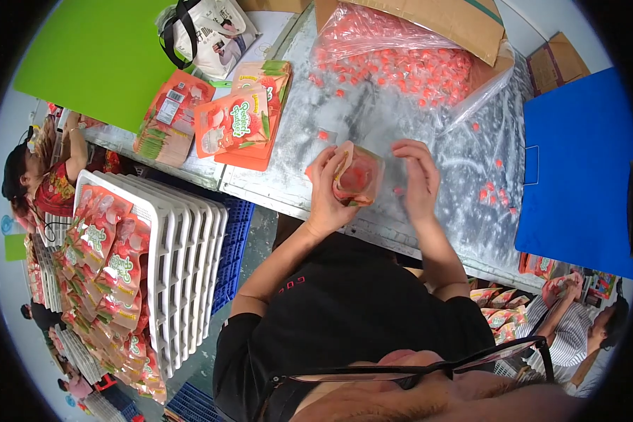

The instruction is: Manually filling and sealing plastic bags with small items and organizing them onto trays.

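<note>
My left hand [323, 200] is closed around a red and pink snack pouch [371, 158]. The pouch's mouth gapes upward, and reddish pieces show inside it. To the right of the pouch my right hand [419, 179] hovers over the table with its fingers loosely bent and apart, and no item shows in it. Between the two lies a small red wrapped candy [399, 190]. Beyond my hands, a cardboard box [464, 24] with a clear plastic liner [401, 34] spills many red candies [429, 74] on the metal table [309, 141].
Flat pouches [239, 119] lie in stacks at the far left, near a white tote bag [214, 35]. White stacked crates [190, 260] with filled pouches [112, 260] stand left of me. A blue panel [577, 169] borders the table's right side. Other people work at both sides.
</note>
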`<state>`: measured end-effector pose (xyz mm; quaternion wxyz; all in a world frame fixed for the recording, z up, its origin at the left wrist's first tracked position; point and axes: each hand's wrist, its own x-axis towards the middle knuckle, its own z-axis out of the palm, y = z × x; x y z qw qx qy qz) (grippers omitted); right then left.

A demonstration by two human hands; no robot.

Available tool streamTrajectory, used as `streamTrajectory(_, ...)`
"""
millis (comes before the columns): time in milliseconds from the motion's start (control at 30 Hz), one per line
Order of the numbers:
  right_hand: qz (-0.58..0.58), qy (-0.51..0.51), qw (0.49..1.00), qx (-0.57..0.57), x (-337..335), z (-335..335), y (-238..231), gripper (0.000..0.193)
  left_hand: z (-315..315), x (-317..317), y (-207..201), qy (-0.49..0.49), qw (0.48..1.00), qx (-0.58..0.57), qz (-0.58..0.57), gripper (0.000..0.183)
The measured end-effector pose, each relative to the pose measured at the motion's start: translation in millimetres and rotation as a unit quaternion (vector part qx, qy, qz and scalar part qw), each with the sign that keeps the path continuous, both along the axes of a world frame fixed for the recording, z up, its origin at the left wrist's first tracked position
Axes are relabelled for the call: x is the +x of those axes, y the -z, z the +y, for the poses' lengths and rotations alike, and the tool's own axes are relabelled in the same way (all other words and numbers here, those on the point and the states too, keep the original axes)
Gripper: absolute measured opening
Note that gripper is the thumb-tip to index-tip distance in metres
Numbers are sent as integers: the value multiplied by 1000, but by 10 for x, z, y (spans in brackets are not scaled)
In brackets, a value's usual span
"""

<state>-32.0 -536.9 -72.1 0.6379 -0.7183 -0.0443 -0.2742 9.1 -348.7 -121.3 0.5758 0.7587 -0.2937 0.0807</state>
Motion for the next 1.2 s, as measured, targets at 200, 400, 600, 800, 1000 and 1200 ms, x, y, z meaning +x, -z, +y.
streamTrajectory(200, 309, 52, 856, -411, -511, -313, 856, 27, 20, 69, 253, -22, 995, -92, -12, 99)
streamTrajectory(400, 255, 9, 952, -167, -223, -267, 282, 33, 10, 26, 236, -35, 996, -83, -14, 97)
streamTrajectory(600, 59, -84, 946, -306, 76, 209, -790, 41, -86, 6, 256, -68, 994, -71, -38, 107)
streamTrajectory(800, -6, -165, 859, -485, 198, 376, -680, 47, -79, -47, 228, -103, 991, -70, -42, 115)
streamTrajectory(1000, 124, -222, 783, -568, 302, 366, -532, 20, 164, -79, 173, -60, 996, -48, -38, 126)
streamTrajectory(1200, 17, -365, 736, -570, 315, 256, -591, 9, 670, 377, -442, 173, 970, 6, 168, 97)
